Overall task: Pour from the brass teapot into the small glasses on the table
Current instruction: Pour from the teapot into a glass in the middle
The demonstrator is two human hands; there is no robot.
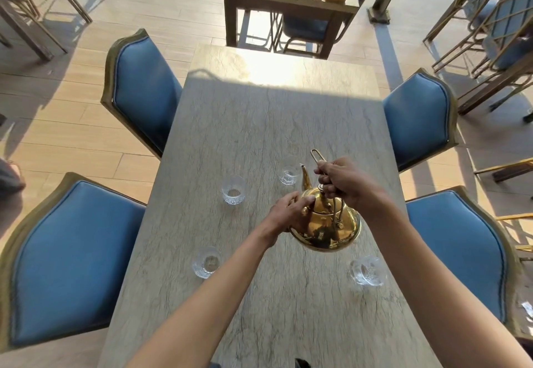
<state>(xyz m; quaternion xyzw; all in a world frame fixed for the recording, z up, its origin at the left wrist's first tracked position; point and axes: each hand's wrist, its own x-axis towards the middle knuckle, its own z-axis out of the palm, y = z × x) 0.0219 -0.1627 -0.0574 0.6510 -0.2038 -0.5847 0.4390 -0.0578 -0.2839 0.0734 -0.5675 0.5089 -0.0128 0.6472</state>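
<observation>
While right hand (344,181) grips its handle, left hand (291,211) fingers curl against teapot (324,223); spout beside far-right glass (289,172).

Mirror-polished brass teapot (324,224), clear cut-pattern small glasses (234,189), matt veined stone-look desk (277,125), smooth blue leather-like chairs (145,93) with dull wooden frames, pale wood-look floor (72,84)
</observation>
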